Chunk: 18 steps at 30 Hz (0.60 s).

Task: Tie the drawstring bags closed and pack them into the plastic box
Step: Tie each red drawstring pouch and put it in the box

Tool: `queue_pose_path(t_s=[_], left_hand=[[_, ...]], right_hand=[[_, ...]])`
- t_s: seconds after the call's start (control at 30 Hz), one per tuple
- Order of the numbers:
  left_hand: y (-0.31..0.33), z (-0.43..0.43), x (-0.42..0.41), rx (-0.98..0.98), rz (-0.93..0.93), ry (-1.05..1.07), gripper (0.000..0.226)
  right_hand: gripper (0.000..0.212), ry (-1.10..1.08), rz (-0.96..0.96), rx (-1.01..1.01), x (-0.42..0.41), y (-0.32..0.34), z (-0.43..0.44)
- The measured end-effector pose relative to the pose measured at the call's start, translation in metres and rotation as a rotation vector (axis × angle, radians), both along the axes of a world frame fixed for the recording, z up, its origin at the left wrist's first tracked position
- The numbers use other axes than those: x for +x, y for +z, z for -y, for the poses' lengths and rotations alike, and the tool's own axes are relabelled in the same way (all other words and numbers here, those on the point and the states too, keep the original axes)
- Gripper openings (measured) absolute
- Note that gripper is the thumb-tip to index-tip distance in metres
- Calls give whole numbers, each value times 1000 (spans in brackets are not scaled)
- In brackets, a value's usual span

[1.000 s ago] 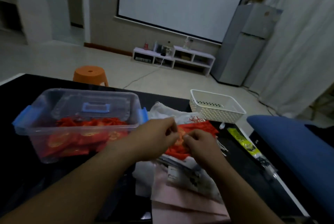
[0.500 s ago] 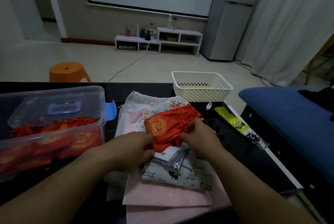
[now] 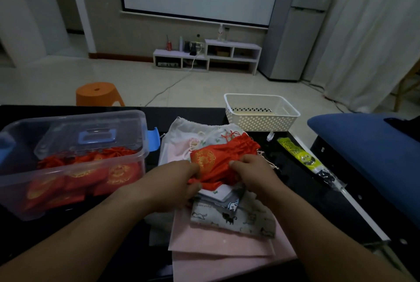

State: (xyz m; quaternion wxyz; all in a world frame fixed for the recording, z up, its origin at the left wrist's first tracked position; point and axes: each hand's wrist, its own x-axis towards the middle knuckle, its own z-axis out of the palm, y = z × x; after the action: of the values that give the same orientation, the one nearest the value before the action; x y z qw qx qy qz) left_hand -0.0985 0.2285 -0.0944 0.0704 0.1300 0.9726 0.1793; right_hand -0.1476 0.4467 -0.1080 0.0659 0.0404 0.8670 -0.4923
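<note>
A red drawstring bag (image 3: 218, 156) with a gold emblem lies on a pile of cloth bags at the table's middle. My left hand (image 3: 177, 181) grips its near left edge, and my right hand (image 3: 252, 172) grips its near right edge. The bag's gathered mouth and red cord point away to the far right. To the left stands the clear plastic box (image 3: 20, 202) with blue latches; several red bags lie inside it, and its lid leans inside at the back.
Under the red bag lie white, cat-print (image 3: 234, 218) and pink (image 3: 218, 252) cloth bags. A white perforated basket (image 3: 261, 113) stands at the table's far edge. A yellow-green packet (image 3: 297, 152) lies to the right, near a blue cushion (image 3: 368, 152).
The view has swung from the box toward the pile. Both hands lowered the red bag from a pinch at its cord to a flat hold on the pile; since half a second ago they barely moved.
</note>
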Motion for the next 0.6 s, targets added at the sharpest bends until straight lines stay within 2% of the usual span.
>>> queue_pose_path(t_s=[0.13, 0.27, 0.4, 0.47, 0.53, 0.6], left_hand=[[11, -1, 4, 199, -171, 78, 25], [16, -6, 1, 363, -152, 152, 38], [26, -12, 5, 643, 48, 246, 48], [27, -14, 8, 760, 239, 279, 53], [24, -16, 12, 839, 430, 315, 66], [21, -18, 15, 967, 524, 320, 69]], right_hand=[[18, -20, 46, -297, 20, 24, 5], [14, -25, 66, -508, 45, 38, 13], [24, 83, 165, -646, 61, 42, 16], [28, 171, 212, -701, 64, 45, 14], [31, 234, 253, -715, 66, 46, 10], [35, 303, 285, -682, 63, 42, 5]])
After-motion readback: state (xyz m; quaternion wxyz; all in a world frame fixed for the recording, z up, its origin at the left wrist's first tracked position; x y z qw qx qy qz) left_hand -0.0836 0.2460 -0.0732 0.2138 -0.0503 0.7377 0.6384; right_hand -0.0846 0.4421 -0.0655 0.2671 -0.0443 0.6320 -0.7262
